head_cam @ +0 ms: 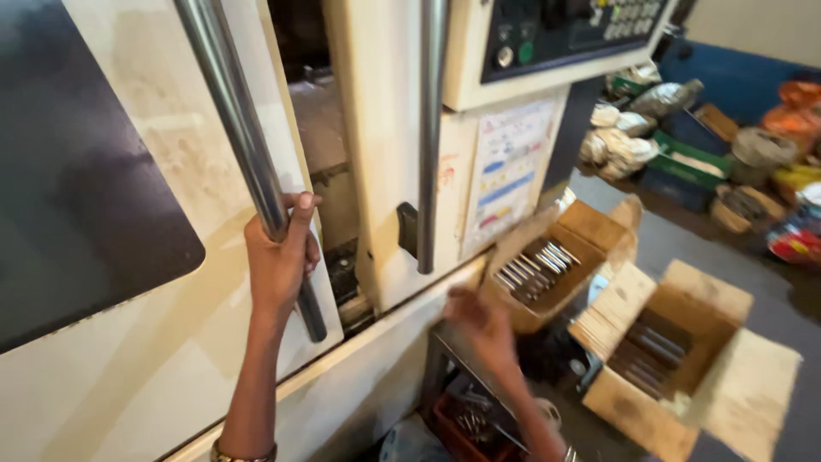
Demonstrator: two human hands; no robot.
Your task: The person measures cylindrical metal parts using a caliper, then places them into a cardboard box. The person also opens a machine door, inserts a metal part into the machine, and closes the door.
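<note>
My left hand (280, 253) is wrapped around the long steel door handle (235, 120) of a cream machine door (145, 342) with a dark window. The door stands partly slid aside, leaving a dark gap (321, 128) into the machine. My right hand (481, 323) is blurred and hangs low by the machine's front ledge, next to an open cardboard box (590, 231) of shiny metal rods (534, 268). Whether that hand holds anything I cannot make out.
A second steel handle (430, 128) runs down the fixed panel, under a control panel (564, 30) with buttons. Another open cardboard box (684, 359) with dark rods sits on the floor. A red crate (457, 423) lies below. Bags and bins (684, 137) crowd the far right.
</note>
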